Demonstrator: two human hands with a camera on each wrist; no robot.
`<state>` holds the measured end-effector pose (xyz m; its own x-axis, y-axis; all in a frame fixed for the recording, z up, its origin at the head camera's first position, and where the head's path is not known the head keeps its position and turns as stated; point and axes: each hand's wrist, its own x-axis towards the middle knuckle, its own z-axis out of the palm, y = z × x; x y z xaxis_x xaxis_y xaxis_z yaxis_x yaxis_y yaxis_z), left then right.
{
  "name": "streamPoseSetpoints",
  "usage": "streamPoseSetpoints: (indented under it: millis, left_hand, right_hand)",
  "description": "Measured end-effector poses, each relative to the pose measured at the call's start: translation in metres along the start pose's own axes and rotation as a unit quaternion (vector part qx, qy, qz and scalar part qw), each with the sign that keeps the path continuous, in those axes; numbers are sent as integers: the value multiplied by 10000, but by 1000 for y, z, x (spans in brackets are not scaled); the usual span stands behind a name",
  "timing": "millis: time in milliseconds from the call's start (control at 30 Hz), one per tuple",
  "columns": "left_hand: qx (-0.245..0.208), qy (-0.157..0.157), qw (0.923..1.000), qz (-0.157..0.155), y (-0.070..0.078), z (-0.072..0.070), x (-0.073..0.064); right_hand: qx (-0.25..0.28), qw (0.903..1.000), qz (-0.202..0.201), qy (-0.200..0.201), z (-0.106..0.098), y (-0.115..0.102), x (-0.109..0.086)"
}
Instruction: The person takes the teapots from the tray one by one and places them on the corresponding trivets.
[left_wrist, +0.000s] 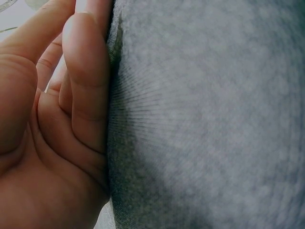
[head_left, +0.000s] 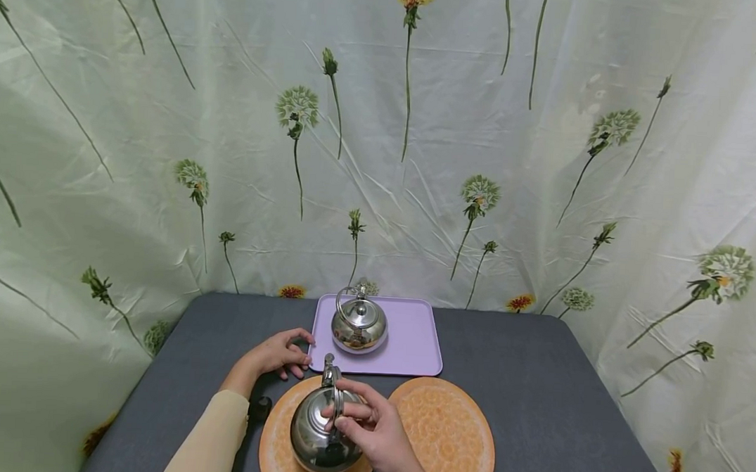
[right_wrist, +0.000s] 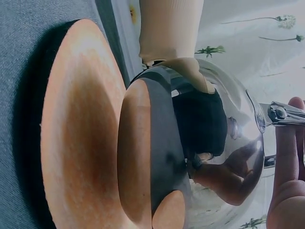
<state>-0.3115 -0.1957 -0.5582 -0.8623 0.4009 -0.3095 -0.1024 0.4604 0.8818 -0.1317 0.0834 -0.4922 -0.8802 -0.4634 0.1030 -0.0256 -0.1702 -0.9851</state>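
While resting the left hand (head_left: pixel 276 353) with loosely bent, parted fingers at a lilac rectangular tray's (head_left: pixel 411 343) edge, pinching a shiny round steel teapot (head_left: pixel 312 434) by its looped handle (head_left: pixel 338 397), over an orange round mat (head_left: pixel 274 436), with the right hand (head_left: pixel 377 425)

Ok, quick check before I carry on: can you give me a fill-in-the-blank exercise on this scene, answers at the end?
The right hand holds the nearer kettle by its ____.
In the head view, the left hand is at the ____ edge of the purple tray.
The other kettle stands on that same ____.
The number of round orange mats is ____.

Missing words: handle; left; tray; two.
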Motion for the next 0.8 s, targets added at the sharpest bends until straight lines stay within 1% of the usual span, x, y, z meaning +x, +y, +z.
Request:
streamPoseSetpoints:
  millis: [200, 400, 600, 800]
  left_hand:
    - [-39, -17, 10000, -54, 1, 0, 0]
    - [6, 49, 9999, -117, 2, 0, 0]
    - [53, 155, 9998, -149, 2, 1, 0]
    - [65, 170, 9997, -187, 1, 2, -1]
  right_hand:
    - [-38, 9998, -166, -55, 2, 2, -1]
    - [-39, 10000, -24, -18, 3, 6, 0]
    - [-100, 9999, -41, -69, 5, 9, 0]
    - [-72, 9999, 113, -20, 7, 11, -1]
